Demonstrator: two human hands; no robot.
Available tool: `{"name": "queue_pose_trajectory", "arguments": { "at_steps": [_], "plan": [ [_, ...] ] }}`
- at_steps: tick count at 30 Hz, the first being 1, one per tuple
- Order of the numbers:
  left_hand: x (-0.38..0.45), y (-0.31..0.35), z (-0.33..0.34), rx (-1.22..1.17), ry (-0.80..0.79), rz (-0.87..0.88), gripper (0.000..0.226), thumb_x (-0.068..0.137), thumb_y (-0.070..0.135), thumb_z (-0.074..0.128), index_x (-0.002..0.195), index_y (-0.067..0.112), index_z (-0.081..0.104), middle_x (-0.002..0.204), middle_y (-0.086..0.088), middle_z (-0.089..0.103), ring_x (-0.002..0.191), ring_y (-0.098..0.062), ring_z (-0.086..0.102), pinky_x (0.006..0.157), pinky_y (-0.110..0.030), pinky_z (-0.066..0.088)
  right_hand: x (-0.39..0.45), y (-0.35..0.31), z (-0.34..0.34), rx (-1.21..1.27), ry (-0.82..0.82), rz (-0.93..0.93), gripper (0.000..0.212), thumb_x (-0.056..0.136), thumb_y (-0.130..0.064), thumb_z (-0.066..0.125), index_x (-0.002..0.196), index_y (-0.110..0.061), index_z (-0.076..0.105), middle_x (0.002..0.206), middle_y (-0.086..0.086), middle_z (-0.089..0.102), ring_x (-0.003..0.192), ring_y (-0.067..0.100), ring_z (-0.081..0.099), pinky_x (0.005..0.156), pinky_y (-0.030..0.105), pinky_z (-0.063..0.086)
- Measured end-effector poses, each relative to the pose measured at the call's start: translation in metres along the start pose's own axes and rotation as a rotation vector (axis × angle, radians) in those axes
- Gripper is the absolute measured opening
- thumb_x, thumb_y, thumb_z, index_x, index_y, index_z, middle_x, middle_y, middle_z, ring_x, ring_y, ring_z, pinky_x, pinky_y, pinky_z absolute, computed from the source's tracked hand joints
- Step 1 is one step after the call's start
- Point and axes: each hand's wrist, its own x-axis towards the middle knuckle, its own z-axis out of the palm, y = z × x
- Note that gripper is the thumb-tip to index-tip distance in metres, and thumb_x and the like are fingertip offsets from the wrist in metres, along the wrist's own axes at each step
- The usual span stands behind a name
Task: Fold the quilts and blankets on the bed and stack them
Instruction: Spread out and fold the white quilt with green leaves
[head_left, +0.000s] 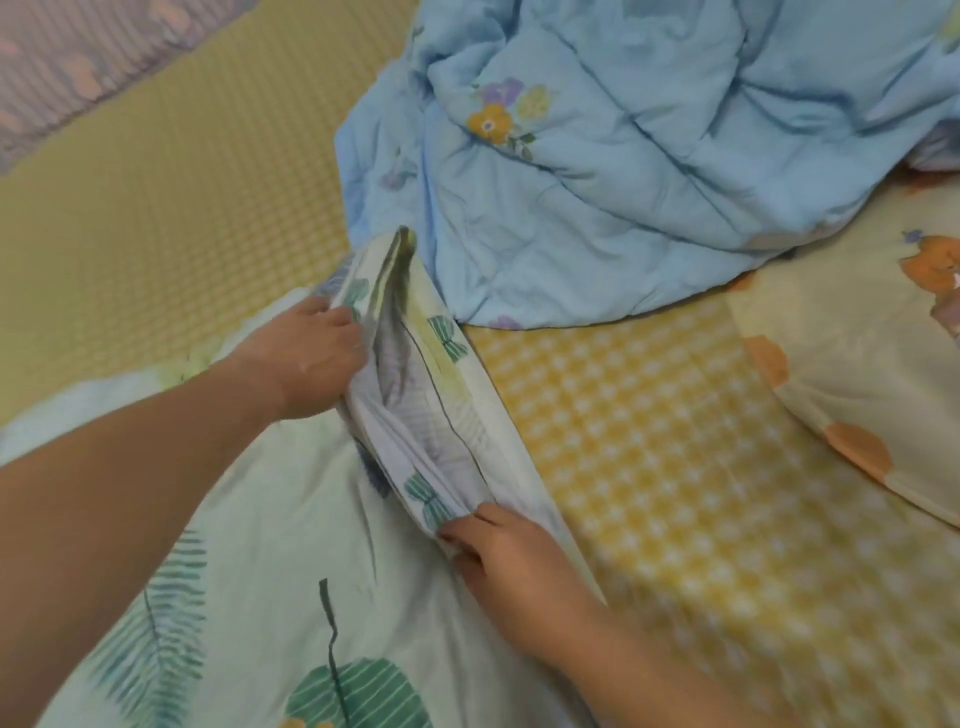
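Two hands pinching the leaf-print quilt (249, 545) edge, left hand (306, 358) gripping farther up, right hand (506, 556) gripping lower, crumpled blue flowered quilt (623, 156) beyond the left hand, yellow checked sheet (675, 467) beside the right hand

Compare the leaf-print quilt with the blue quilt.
The leaf-print quilt is pale green with fern leaves; the blue quilt is sky blue with small flowers. The leaf-print quilt has its edge gathered in the grip of the left hand and right hand; the blue quilt lies crumpled, untouched. Both rest on the yellow checked bed.
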Motion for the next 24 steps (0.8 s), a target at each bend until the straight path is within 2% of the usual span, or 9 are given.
{"name": "queue_pose_trajectory", "arguments": {
  "at_steps": [2, 4, 5, 7, 9, 12, 16, 20, 24],
  "plan": [
    [-0.006, -0.001, 0.009, -0.219, -0.148, -0.177, 0.034, 0.093, 0.039, 0.042, 0.116, 0.026, 0.063, 0.121, 0.001, 0.063, 0.113, -0.024, 0.059, 0.092, -0.036, 0.045, 0.009, 0.003, -0.004, 0.115, 0.025, 0.097, 0.026, 0.102, -0.028, 0.044, 0.116, -0.027, 0.067, 0.106, -0.005, 0.062, 0.099, 0.015, 0.055, 0.086, 0.036, 0.048],
    [-0.003, 0.005, 0.012, -0.365, -0.209, -0.218, 0.043, 0.096, 0.05, 0.037, 0.108, 0.021, 0.067, 0.116, -0.006, 0.063, 0.101, -0.029, 0.058, 0.081, -0.036, 0.043, 0.015, 0.007, -0.008, 0.072, 0.154, 0.239, 0.026, 0.103, -0.023, 0.043, 0.117, -0.023, 0.065, 0.108, -0.003, 0.059, 0.098, 0.015, 0.054, 0.085, 0.034, 0.046],
    [0.001, 0.007, 0.01, -0.389, -0.168, -0.252, 0.044, 0.097, 0.049, 0.037, 0.105, 0.019, 0.068, 0.116, -0.008, 0.062, 0.102, -0.029, 0.054, 0.081, -0.037, 0.041, 0.018, 0.011, -0.009, -0.003, 0.224, 0.304, 0.025, 0.102, -0.021, 0.045, 0.12, -0.021, 0.063, 0.112, -0.001, 0.057, 0.099, 0.016, 0.053, 0.084, 0.032, 0.045],
    [0.015, 0.013, 0.007, -0.192, 0.097, -0.222, 0.032, 0.097, 0.034, 0.046, 0.11, 0.019, 0.071, 0.121, -0.007, 0.055, 0.115, -0.031, 0.046, 0.091, -0.041, 0.038, 0.022, 0.015, -0.01, -0.086, 0.285, 0.401, 0.026, 0.099, -0.022, 0.052, 0.122, -0.017, 0.061, 0.117, 0.003, 0.053, 0.1, 0.02, 0.055, 0.086, 0.034, 0.048],
    [0.035, 0.013, 0.003, -0.089, 0.296, -0.03, 0.027, 0.091, 0.019, 0.058, 0.116, 0.019, 0.067, 0.123, -0.006, 0.053, 0.119, -0.031, 0.046, 0.099, -0.042, 0.039, 0.028, 0.013, -0.009, -0.087, 0.272, 0.449, 0.027, 0.096, -0.027, 0.057, 0.121, -0.016, 0.06, 0.117, 0.003, 0.053, 0.101, 0.022, 0.056, 0.087, 0.035, 0.049],
    [0.072, 0.008, -0.008, -0.251, 0.322, 0.166, 0.054, 0.087, 0.006, 0.063, 0.137, 0.018, 0.045, 0.136, -0.005, 0.048, 0.115, -0.028, 0.052, 0.089, -0.04, 0.05, 0.034, 0.006, -0.011, -0.021, 0.244, 0.516, 0.02, 0.093, -0.036, 0.06, 0.111, -0.025, 0.058, 0.107, -0.004, 0.058, 0.099, 0.02, 0.056, 0.084, 0.036, 0.049],
    [0.104, -0.005, -0.013, -0.369, 0.213, -0.04, 0.058, 0.091, 0.001, 0.057, 0.143, 0.016, 0.037, 0.138, -0.008, 0.043, 0.114, -0.034, 0.057, 0.074, -0.043, 0.048, 0.034, 0.006, -0.012, 0.133, 0.26, 0.579, 0.018, 0.093, -0.041, 0.064, 0.101, -0.031, 0.051, 0.09, -0.015, 0.054, 0.083, 0.007, 0.055, 0.067, 0.027, 0.046],
    [0.121, -0.029, 0.0, -0.376, 0.158, -0.265, 0.05, 0.095, 0.006, 0.054, 0.142, 0.009, 0.038, 0.138, -0.013, 0.046, 0.115, -0.039, 0.058, 0.071, -0.042, 0.041, 0.038, 0.016, -0.016, 0.095, 0.206, 0.537, 0.01, 0.093, -0.038, 0.064, 0.09, -0.033, 0.056, 0.091, -0.017, 0.051, 0.084, 0.002, 0.046, 0.066, 0.019, 0.039],
    [0.125, -0.055, 0.013, -0.162, 0.324, -0.351, 0.031, 0.094, 0.014, 0.052, 0.125, 0.012, 0.053, 0.118, -0.011, 0.056, 0.108, -0.031, 0.057, 0.079, -0.041, 0.04, 0.04, 0.021, -0.019, 0.087, 0.217, 0.523, 0.007, 0.095, -0.032, 0.061, 0.091, -0.031, 0.056, 0.096, -0.016, 0.05, 0.084, 0.002, 0.048, 0.073, 0.023, 0.045]
  ]
}}
